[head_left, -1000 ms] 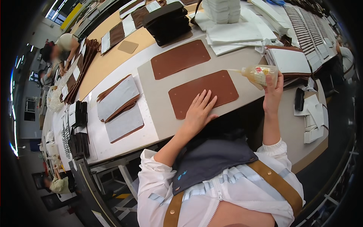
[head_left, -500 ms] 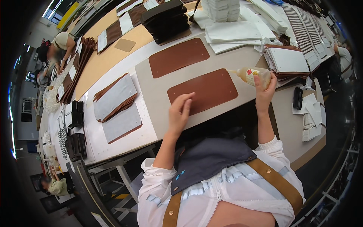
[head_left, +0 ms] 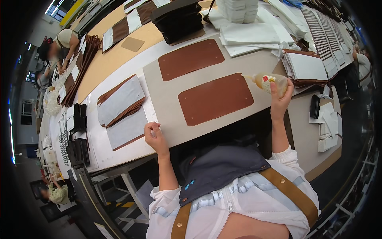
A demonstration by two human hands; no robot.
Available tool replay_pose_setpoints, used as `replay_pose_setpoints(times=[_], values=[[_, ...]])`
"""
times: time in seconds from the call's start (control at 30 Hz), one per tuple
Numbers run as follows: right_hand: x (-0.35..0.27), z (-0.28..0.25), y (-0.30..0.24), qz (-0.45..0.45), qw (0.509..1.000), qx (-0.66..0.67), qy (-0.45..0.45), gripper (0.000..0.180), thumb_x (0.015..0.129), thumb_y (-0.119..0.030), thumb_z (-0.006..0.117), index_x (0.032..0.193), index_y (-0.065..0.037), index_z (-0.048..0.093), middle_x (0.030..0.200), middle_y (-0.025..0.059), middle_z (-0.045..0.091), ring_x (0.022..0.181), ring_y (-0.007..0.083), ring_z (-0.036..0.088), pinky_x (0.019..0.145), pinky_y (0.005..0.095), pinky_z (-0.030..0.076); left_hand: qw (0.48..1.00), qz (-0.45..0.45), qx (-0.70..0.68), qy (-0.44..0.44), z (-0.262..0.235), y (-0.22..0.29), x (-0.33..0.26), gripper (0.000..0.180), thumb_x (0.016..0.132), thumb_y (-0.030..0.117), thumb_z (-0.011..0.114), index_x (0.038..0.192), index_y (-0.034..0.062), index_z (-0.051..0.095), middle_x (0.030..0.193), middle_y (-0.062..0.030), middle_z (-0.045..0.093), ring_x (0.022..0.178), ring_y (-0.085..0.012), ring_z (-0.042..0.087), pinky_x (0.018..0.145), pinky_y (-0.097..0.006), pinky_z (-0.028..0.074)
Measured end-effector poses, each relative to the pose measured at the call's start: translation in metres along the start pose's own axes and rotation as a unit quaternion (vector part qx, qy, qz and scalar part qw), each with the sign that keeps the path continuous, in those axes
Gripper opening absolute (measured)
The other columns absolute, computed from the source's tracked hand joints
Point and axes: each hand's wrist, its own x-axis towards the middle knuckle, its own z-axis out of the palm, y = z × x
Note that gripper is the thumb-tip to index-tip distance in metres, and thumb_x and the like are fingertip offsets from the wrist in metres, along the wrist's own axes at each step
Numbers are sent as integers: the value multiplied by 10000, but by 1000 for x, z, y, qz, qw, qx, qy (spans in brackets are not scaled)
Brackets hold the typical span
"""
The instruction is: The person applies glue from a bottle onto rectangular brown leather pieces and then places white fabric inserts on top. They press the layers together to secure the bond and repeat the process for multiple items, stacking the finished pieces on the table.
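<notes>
Both hands are over the near side of the table [head_left: 155, 153], well apart. The right hand [head_left: 281, 97] grips a clear squeeze bottle [head_left: 267, 83], tipped nearly level, its spout pointing left at the upper right corner of the nearer brown panel [head_left: 217, 100]; whether the tip touches, I cannot tell. The left hand [head_left: 155, 137] is curled closed near the lower grey-backed piece [head_left: 126, 131], with nothing visible in it. The nearer panel lies flat on a grey board [head_left: 159, 115], just below a second brown panel [head_left: 191, 59].

With no hand holding it down, the nearer panel could slide if the spout pushes against it. Squeezing too hard, or tilting further, might let a drip mark the brown face. A careless leftward swing could knock the grey-backed pieces askew.

The bottle's label carries a red diamond and a yellow patch; its print is too small to read. Blue stitched characters show on the dark apron [head_left: 227, 167].
</notes>
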Motion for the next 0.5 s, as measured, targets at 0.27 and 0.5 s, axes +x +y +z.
replay_pose_setpoints(times=[0.27,0.5], values=[[-1,-1,2,-11,1000,1,-6,497,907,-246,755,1241,-6,476,1143,73,514,1073,164,495,985,300,402,1000,19,-13,15,-1,4,-2,260,1018,157,548,805,8,529,789,-46,579,763,-149,544,750,-286,450],[-3,0,1,-21,1000,-9,-5,505,903,-245,758,1244,-5,472,1144,79,515,1073,168,498,984,304,405,999,28,-11,13,-1,6,-3,245,1012,139,546,803,11,535,783,-50,583,756,-153,550,749,-291,454]])
